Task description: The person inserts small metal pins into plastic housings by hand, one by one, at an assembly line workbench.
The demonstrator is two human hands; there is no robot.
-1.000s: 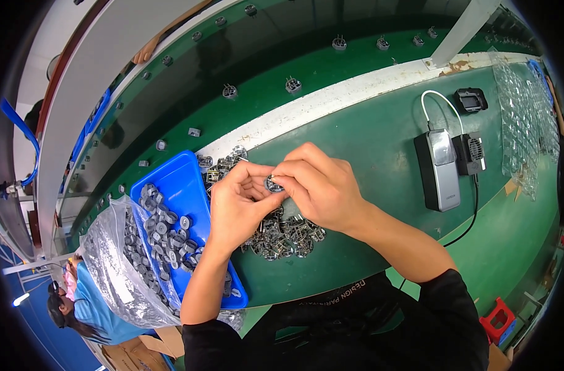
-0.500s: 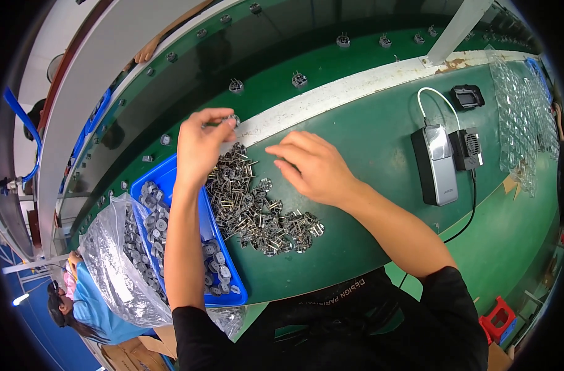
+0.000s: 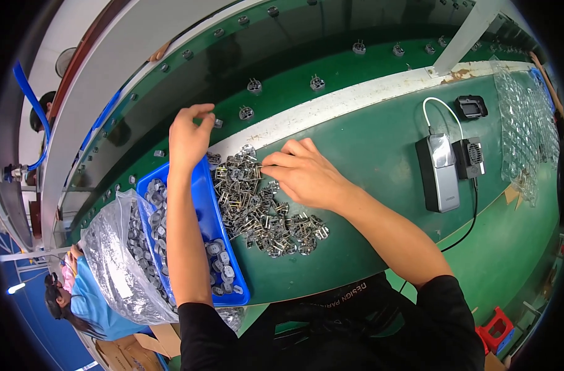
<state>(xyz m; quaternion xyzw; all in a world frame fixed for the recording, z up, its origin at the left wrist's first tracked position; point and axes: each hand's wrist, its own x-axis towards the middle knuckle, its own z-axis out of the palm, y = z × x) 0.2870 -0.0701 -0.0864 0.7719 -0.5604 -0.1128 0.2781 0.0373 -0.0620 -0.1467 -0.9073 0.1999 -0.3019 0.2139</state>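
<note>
My left hand (image 3: 190, 139) reaches over the green belt, thumb and forefinger apart, with nothing seen between them. Just beside its thumb is a small grey cap (image 3: 217, 123); I cannot tell whether they touch. A round grey part with upright metal pins (image 3: 246, 113) stands on the belt a little farther right. My right hand (image 3: 306, 173) is at the upper right edge of a heap of metal-pinned parts (image 3: 248, 201) on the green table. Its fingers are stretched out and slightly bent, tips against the heap. Beneath my left forearm is a blue tray (image 3: 235, 281) holding grey caps (image 3: 220, 260).
Several more pinned parts (image 3: 318, 82) stand along the belt, behind a white rail (image 3: 350, 99). A grey-black device (image 3: 438, 173) with cables lies at right, near bubble wrap (image 3: 517, 130). A clear bag (image 3: 115, 253) of caps leans left of the tray. A person (image 3: 87, 297) sits at far left.
My left hand has let go of a small part and drawn back left; a pinned part now stands on the belt nearby. My right hand has moved down-left onto the heap. Belt parts have shifted right.
</note>
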